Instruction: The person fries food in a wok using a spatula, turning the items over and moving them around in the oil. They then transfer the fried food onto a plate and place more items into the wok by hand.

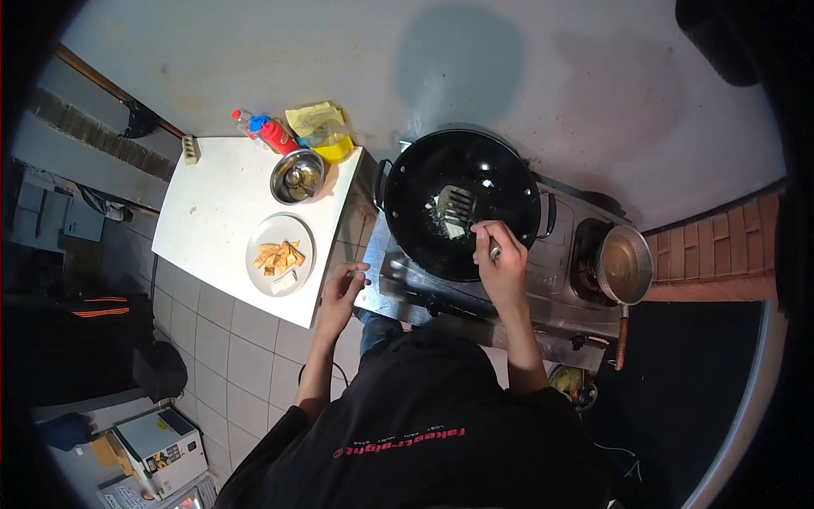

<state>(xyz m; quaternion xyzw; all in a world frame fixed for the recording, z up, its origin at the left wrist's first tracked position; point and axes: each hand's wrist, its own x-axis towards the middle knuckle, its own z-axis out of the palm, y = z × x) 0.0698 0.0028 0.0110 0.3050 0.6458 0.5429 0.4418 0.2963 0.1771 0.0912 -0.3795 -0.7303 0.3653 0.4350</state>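
Note:
My right hand (502, 257) is closed around the handle of a slotted spatula (459, 204). The spatula's head rests inside a black two-handled wok (500, 165), over a pale white piece of food (454, 229) in shiny, bubbling oil. My left hand (342, 288) hovers between the white table and the stove, fingers loosely bent and apart, with nothing visible in it. Nearest to it is a light plate (307, 242) bearing several golden-brown fried pieces (275, 257) and a white piece (285, 282) at its front edge.
Left of the wok, a white table (208, 216) carries a steel bowl (288, 198) with a ladle-like utensil, a red bottle (278, 136) and a yellow packet (326, 131). On the metal stove (543, 267), right side, stands a saucepan (626, 265) with its wooden handle projecting toward me.

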